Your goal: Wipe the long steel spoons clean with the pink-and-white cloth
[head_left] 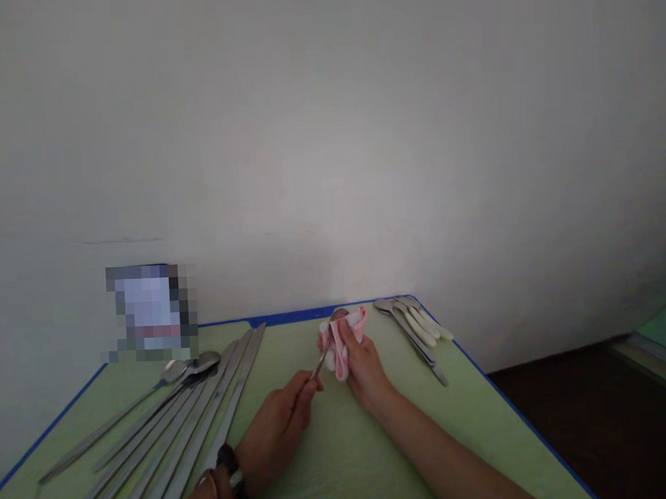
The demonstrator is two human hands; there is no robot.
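Note:
My left hand (pixel 282 421) pinches the handle end of a metal spoon (pixel 329 341), fingers closed on it. The spoon slants up to the right, and its bowl sits at the top of a pink-and-white cloth (pixel 348 339). My right hand (pixel 364 366) is wrapped round that cloth, pressing it against the spoon near the bowl. Both hands rest over the light green table (pixel 331 463) near its far edge. A dark band and a thin bracelet circle my left wrist.
Several long metal utensils and skewers (pixel 169 426) lie fanned out on the left of the table. Several spoons with white handles (pixel 416 327) lie at the far right. A blurred box (pixel 151 312) stands by the wall. The table has a blue rim (pixel 292 316); dark floor lies to the right.

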